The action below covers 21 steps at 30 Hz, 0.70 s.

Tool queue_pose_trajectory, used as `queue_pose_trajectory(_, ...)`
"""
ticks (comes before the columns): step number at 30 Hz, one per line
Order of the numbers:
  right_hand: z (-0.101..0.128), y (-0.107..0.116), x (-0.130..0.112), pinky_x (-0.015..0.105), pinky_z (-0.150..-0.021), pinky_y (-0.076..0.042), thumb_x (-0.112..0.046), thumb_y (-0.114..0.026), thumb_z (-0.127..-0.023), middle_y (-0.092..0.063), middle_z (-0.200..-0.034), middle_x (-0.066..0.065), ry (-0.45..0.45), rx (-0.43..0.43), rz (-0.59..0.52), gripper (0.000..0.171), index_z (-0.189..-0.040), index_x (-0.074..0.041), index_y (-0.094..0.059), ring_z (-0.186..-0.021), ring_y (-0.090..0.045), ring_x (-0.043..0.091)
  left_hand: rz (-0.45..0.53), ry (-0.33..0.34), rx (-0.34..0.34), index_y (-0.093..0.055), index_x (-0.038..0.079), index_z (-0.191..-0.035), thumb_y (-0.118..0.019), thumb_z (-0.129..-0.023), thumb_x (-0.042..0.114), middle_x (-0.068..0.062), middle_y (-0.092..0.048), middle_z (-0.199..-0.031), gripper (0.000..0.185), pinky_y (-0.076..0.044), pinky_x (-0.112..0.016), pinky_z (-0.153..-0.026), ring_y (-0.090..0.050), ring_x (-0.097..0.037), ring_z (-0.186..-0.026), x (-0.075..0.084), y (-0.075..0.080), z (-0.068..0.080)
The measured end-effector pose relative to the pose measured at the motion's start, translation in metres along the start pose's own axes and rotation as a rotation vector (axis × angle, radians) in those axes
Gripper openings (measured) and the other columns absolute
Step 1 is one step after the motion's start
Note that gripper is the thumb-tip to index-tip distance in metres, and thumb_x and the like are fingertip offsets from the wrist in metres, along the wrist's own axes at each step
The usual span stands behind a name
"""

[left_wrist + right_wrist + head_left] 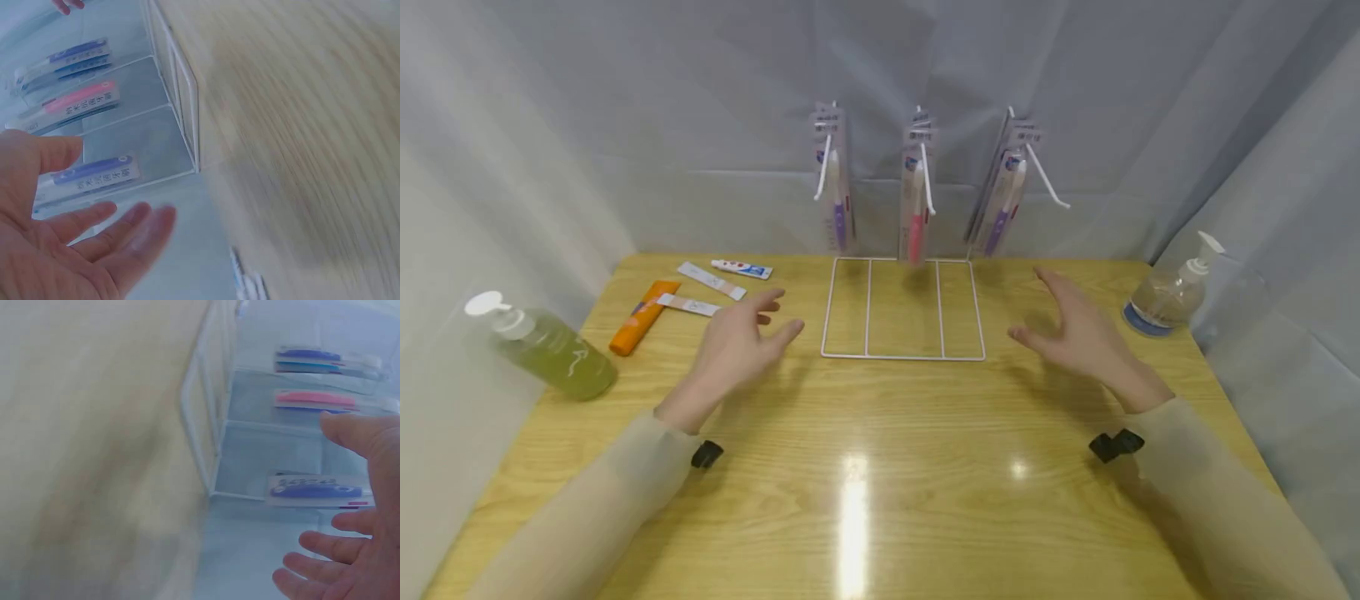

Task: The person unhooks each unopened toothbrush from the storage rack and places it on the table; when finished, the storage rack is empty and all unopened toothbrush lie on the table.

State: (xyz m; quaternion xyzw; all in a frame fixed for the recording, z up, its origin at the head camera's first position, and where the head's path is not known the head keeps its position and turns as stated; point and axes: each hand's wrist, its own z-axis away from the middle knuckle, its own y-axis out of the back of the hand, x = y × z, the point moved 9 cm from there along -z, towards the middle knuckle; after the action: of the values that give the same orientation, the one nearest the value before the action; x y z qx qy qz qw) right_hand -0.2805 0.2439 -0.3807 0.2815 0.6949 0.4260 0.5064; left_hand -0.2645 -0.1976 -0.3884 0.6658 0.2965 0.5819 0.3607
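Note:
My left hand (739,340) is over the left half of the table, fingers spread and nothing in it, beside a slim white and beige packet (688,305). On the other side, my right hand (1081,335) hovers with thumb and fingers apart, holding nothing. Between them stands a white wire rack (904,358) with three hooks. Packaged toothbrushes hang from these: purple ones on the left (839,218), a pink one in the middle (916,233) and purple ones on the right (997,229). In the left wrist view, the fingers overlap the nearest purple toothbrush pack (94,176).
A green pump bottle (561,354) stands at the left edge, a clear pump bottle (1168,296) at the right. Near the back left lie an orange tube (643,318), a small toothpaste tube (742,268) and another slim packet (711,280). Grey curtain (700,125) encloses the table.

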Motion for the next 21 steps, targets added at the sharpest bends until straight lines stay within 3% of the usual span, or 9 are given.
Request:
queue_pose_trajectory(4, -0.019, 0.018, -0.006, 0.073, -0.125, -0.051, -0.030, -0.083, -0.100, -0.053, -0.167, 0.032, -0.003, 0.078, -0.164, 0.091, -0.172, 0.002, -0.036, -0.150, -0.054, 0.057, 0.162, 0.036, -0.008, -0.059, 0.006, -0.160, -0.071, -0.109, 0.037, -0.025, -0.073, -0.147, 0.061, -0.069, -0.060, -0.105, -0.077, -0.046, -0.127, -0.003, -0.002, -0.008)
queue_pose_trajectory(6, -0.029, 0.025, -0.008, 0.072, -0.126, -0.051, -0.024, -0.084, -0.100, -0.057, -0.162, 0.033, -0.006, 0.117, -0.247, 0.086, -0.169, 0.003, -0.041, -0.149, -0.056, 0.057, 0.220, 0.064, -0.018, -0.061, 0.007, -0.159, -0.072, -0.109, 0.035, -0.023, -0.075, -0.145, 0.059, -0.072, -0.055, -0.100, -0.079, -0.044, -0.124, -0.006, -0.005, -0.013)
queue_pose_trajectory(11, -0.052, 0.040, -0.013, 0.068, -0.124, -0.055, -0.017, -0.081, -0.101, -0.063, -0.155, 0.034, -0.007, 0.202, -0.375, 0.071, -0.163, 0.002, -0.051, -0.144, -0.062, 0.055, 0.378, 0.160, -0.093, -0.058, 0.005, -0.162, -0.073, -0.109, 0.031, -0.022, -0.074, -0.146, 0.061, -0.075, -0.041, -0.086, -0.081, -0.042, -0.115, -0.015, -0.024, -0.025)
queue_pose_trajectory(14, -0.064, 0.048, -0.015, 0.042, -0.112, -0.068, -0.018, -0.081, -0.102, -0.070, -0.149, 0.030, -0.015, 0.248, -0.378, 0.058, -0.153, 0.001, -0.062, -0.134, -0.071, 0.049, 0.458, 0.229, -0.134, -0.055, 0.007, -0.164, -0.075, -0.108, 0.027, -0.022, -0.071, -0.148, 0.063, -0.075, -0.038, -0.083, -0.080, -0.041, -0.107, -0.019, -0.036, -0.031)
queue_pose_trajectory(16, -0.072, 0.051, -0.016, 0.022, -0.099, -0.069, -0.019, -0.081, -0.102, -0.075, -0.142, 0.027, -0.020, 0.271, -0.396, 0.050, -0.146, 0.002, -0.067, -0.120, -0.080, 0.033, 0.485, 0.262, -0.146, -0.055, 0.008, -0.165, -0.077, -0.106, 0.022, -0.021, -0.071, -0.147, 0.064, -0.075, -0.038, -0.083, -0.079, -0.036, -0.106, -0.022, -0.044, -0.035)
queue_pose_trajectory(18, -0.079, 0.053, -0.017, 0.008, -0.086, -0.063, -0.018, -0.082, -0.101, -0.083, -0.127, 0.012, -0.028, 0.290, -0.441, 0.043, -0.137, 0.004, -0.072, -0.105, -0.082, 0.013, 0.501, 0.280, -0.153, -0.054, 0.008, -0.165, -0.079, -0.105, 0.018, -0.021, -0.070, -0.147, 0.066, -0.075, -0.037, -0.083, -0.077, -0.033, -0.108, -0.023, -0.050, -0.039)
queue_pose_trajectory(21, -0.087, 0.056, -0.020, 0.004, -0.078, -0.059, -0.013, -0.081, -0.100, -0.082, -0.101, -0.016, -0.020, 0.320, -0.536, 0.035, -0.126, 0.010, -0.074, -0.086, -0.073, -0.011, 0.503, 0.285, -0.167, -0.053, 0.007, -0.165, -0.080, -0.101, 0.011, -0.022, -0.070, -0.147, 0.069, -0.075, -0.036, -0.083, -0.075, -0.030, -0.112, -0.024, -0.059, -0.044)
